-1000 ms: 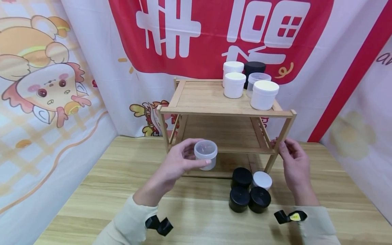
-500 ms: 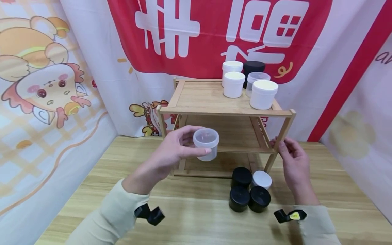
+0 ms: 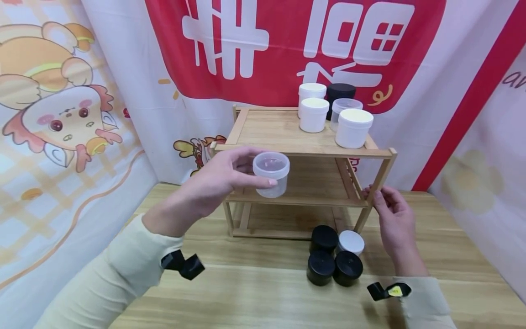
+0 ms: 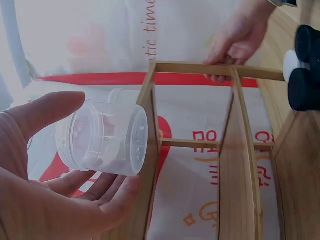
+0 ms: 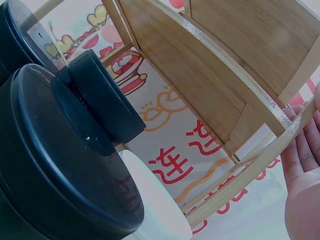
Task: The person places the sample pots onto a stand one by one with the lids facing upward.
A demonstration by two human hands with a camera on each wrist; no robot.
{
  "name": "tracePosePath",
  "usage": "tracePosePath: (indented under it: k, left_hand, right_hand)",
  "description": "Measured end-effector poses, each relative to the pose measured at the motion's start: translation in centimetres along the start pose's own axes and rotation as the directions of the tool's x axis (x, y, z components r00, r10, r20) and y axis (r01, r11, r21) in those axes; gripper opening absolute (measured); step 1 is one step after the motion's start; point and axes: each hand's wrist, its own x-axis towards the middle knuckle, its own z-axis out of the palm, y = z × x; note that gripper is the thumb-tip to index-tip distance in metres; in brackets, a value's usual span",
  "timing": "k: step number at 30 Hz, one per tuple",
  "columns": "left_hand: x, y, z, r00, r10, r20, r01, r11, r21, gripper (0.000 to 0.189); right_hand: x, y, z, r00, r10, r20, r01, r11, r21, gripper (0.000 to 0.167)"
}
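At the left edge, cartoon-printed white cloth point(image 3: 61, 105): hangs beside the pale wood-grain table point(image 3: 246, 292).
Left hand point(image 3: 222, 178): off the table, thumb on one side and curved fingers on the other, pinching a translucent cylindrical plastic jar.
Translucent cylindrical plastic jar point(image 3: 272, 171): upright in the air before the rack, its wide collar uppermost.
Jar, handling: probably light and stiff; the smooth wall may slip under a loose grip, though breakage seems unlikely.
Jar, place of hold: best taken round the body just below the collar, with thumb and fingers opposed.
Three-tiered, pale wooden rectangular rack point(image 3: 267, 130): stands on the table behind the jar.
Jars on the top tier: three round white plastic jars point(image 3: 354, 130), a black cylindrical jar point(image 3: 340, 91) and a clear plastic jar point(image 3: 346, 106), grouped towards the right.
Jars on the table: three squat black round jars point(image 3: 321, 267) and one white-lidded round jar point(image 3: 351, 242), clustered before the rack's right front leg.
Right hand point(image 3: 396, 219): thumb and fingers closed about the rack's right front post near the middle tier.
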Motion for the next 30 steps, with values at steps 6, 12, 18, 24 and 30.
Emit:
tracePosePath:
  k: [6, 12, 18, 24, 30]
  left_hand:
    - [-0.3, 0.5, -0.4, 1.0, -0.02, -0.007, 0.021, 1.0, 0.021, 0.058]
    - [0.1, 1.1, -0.2, 0.999, -0.045, -0.007, 0.046, 0.997, 0.067, 0.063]
    - [0.8, 1.8, 0.8, 0.997, -0.062, 0.051, 0.057, 0.993, 0.107, 0.06]
    - [1.1, 2.6, 1.0, 0.997, -0.07, 0.043, 0.064, 0.99, 0.128, 0.063]
    - [1.5, 3.4, 0.5, 0.998, -0.066, 0.016, 0.063, 0.99, 0.128, 0.063]
  right_hand:
    - [-0.1, 0.2, 0.0, 1.0, -0.001, -0.006, 0.001, 1.0, -0.017, 0.037]
    - [-0.1, 0.4, 0.0, 1.0, -0.004, -0.008, 0.004, 1.0, -0.019, 0.038]
    - [-0.2, 0.2, 0.0, 1.0, 0.004, -0.01, -0.005, 1.0, -0.022, 0.039]
    - [-0.1, 0.2, 0.0, 1.0, -0.012, -0.005, 0.012, 1.0, -0.013, 0.039]
    - [0.0, 0.2, 0.0, 1.0, -0.014, -0.004, 0.013, 1.0, -0.016, 0.039]
